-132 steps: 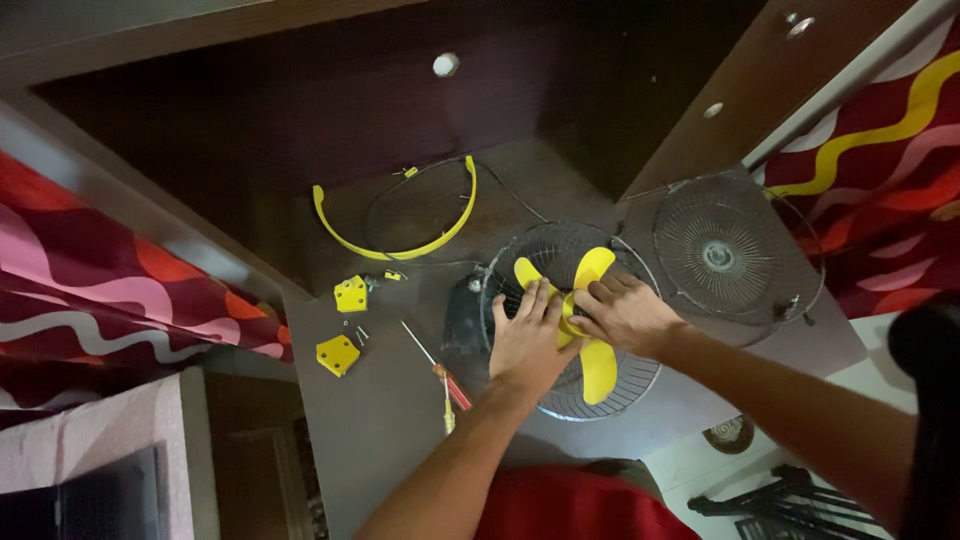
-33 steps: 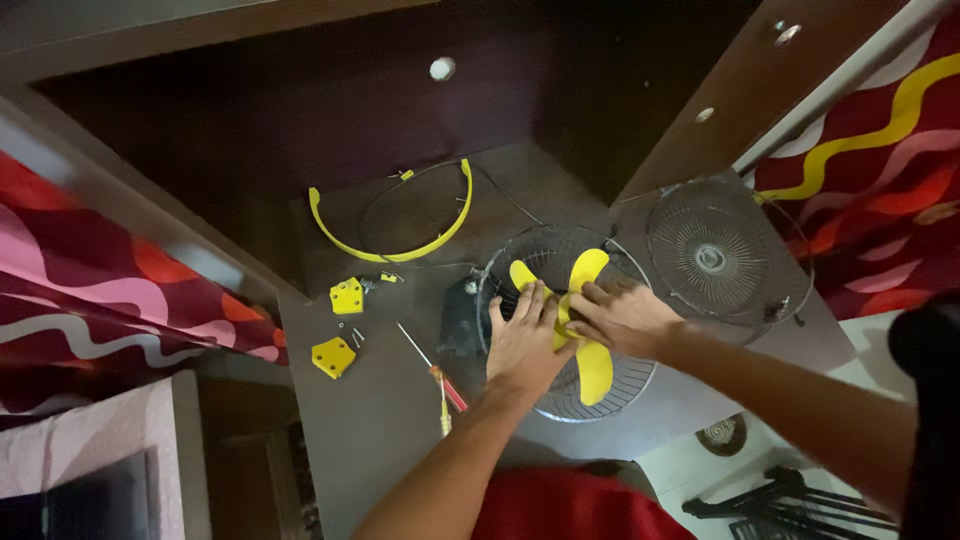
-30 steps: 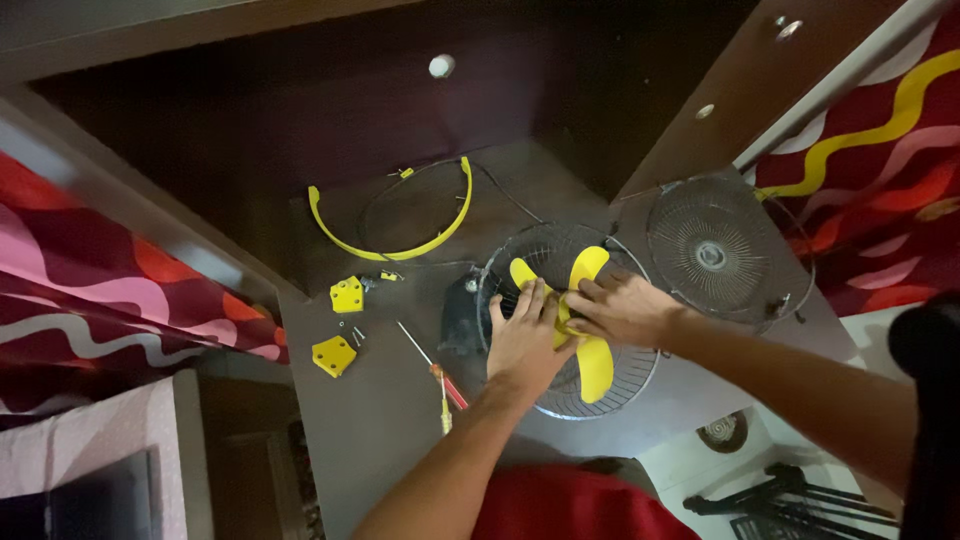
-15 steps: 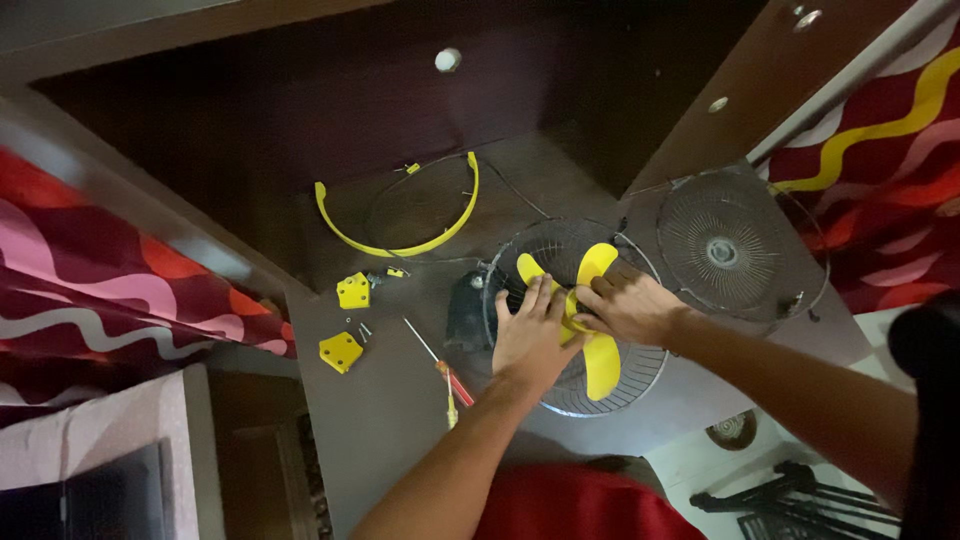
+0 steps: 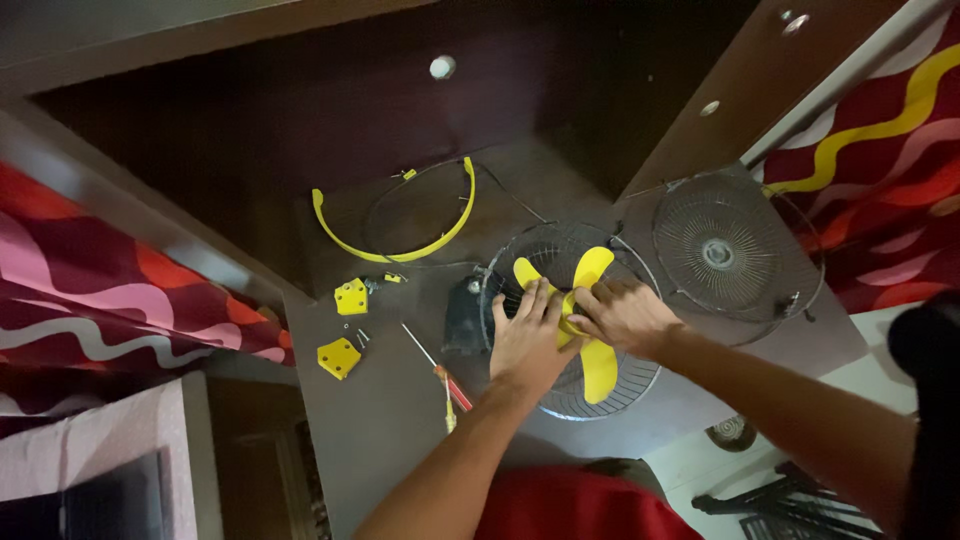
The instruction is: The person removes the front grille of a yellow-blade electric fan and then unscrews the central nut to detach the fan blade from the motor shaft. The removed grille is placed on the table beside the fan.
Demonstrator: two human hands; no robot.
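A yellow fan blade [image 5: 590, 330] lies inside a round wire rear guard [image 5: 560, 250] on the brown table. My left hand [image 5: 525, 340] lies flat on the blade's left side with its fingers spread, pressing on it. My right hand [image 5: 622, 315] reaches in from the right, and its fingers are bent around the blade's hub. The hub itself is hidden under my fingers. The fan's dark motor body [image 5: 463, 312] sticks out at the guard's left.
A second wire guard [image 5: 722, 250] lies at the right. A yellow rim band [image 5: 395, 245], two yellow plastic brackets [image 5: 350, 296] [image 5: 337, 357], small screws [image 5: 360, 335] and a red-handled screwdriver [image 5: 447, 385] lie to the left. Red patterned curtains hang on both sides.
My right hand's fingers have curled a little tighter at the hub, and the view has shifted slightly. My left hand stays flat on the blade.
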